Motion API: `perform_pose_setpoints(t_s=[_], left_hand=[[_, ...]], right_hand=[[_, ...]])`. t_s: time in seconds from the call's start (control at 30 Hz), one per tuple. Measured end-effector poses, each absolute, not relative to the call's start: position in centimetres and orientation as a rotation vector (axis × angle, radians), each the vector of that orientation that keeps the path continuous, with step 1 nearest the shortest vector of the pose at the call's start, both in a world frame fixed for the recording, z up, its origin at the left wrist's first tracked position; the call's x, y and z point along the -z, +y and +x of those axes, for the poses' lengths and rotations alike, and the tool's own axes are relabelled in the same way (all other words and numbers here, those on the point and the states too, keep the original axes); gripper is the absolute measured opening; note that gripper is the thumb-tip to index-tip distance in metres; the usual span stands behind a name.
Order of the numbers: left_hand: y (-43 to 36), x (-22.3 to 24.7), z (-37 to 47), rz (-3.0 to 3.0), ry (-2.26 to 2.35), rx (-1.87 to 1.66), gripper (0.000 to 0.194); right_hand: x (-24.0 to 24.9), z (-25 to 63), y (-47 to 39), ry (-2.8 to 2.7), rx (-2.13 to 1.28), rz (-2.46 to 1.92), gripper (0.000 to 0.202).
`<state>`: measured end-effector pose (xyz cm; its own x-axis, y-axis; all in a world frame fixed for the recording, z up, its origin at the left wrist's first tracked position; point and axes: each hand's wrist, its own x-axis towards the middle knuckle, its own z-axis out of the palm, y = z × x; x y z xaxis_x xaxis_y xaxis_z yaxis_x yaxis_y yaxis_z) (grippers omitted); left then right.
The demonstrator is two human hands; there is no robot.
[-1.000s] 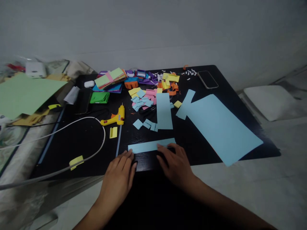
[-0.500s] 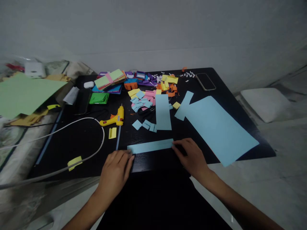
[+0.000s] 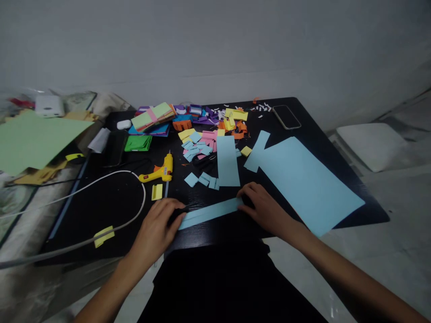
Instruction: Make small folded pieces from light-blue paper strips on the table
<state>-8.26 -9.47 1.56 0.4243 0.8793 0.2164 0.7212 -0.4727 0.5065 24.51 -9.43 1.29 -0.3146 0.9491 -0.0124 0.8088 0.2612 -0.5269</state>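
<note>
A light blue paper strip (image 3: 210, 213) lies slantwise near the front edge of the black table, its right end higher. My right hand (image 3: 261, 206) pinches the right end between thumb and fingers. At the left end, my left hand (image 3: 160, 224) has its thumb against the strip, with the index finger apart from the thumb. A lengthwise line shows on the strip's left part. Beyond it lie a wider blue paper piece (image 3: 228, 161), small folded blue pieces (image 3: 209, 180) and a large blue sheet (image 3: 310, 184).
A yellow glue gun (image 3: 160, 170) lies left of centre, near a looping white cable (image 3: 144, 197). Folded colored paper (image 3: 155, 117) and scraps crowd the back. A phone (image 3: 286, 117) rests at the back right. Green sheets (image 3: 37, 139) are at far left, a white stool (image 3: 370, 143) at right.
The strip has tilted, its left end coming nearer to me. My left hand's index finger and thumb have spread apart. My right hand stays at the right end, slightly higher.
</note>
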Motion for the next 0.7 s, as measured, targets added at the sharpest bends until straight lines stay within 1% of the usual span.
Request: perform_pose_setpoints(t_s=[0.1,0.17,0.27,0.4,0.53,0.6,0.67,0.7], left_hand=[[-8.7,-2.2,-6.3,2.388,1.319,-0.509,0.021],[-8.3,-2.3,-4.8,2.421,1.321,-0.386,0.028],[-8.1,-2.1,-2.7,2.467,1.309,-0.223,0.029],[-7.7,-2.2,-1.2,2.432,1.309,-0.112,0.022],[-7.0,-2.9,-1.0,2.390,1.214,-0.087,0.009],[-6.8,-3.4,-1.2,2.331,1.176,-0.091,0.008],[-6.7,-3.9,-1.3,2.271,1.203,-0.141,0.009],[-6.7,-4.2,-1.4,2.264,1.243,-0.182,0.009]], right_hand=[[-1.7,24.4,-8.9,-2.297,-0.671,-1.558,0.022],[-1.9,24.4,-8.6,-2.335,-0.665,-1.537,0.020],[-2.1,24.3,-8.3,-2.359,-0.676,-1.554,0.017],[-2.5,24.3,-8.0,-2.377,-0.742,-1.589,0.010],[-3.2,24.2,-7.8,-2.336,-0.841,-1.517,0.014],[-3.5,24.1,-7.7,-2.211,-0.846,-1.519,0.012],[-3.8,23.9,-7.6,-2.008,-0.761,-1.591,0.009],[-4.0,23.8,-7.5,-1.902,-0.730,-1.631,0.011]])
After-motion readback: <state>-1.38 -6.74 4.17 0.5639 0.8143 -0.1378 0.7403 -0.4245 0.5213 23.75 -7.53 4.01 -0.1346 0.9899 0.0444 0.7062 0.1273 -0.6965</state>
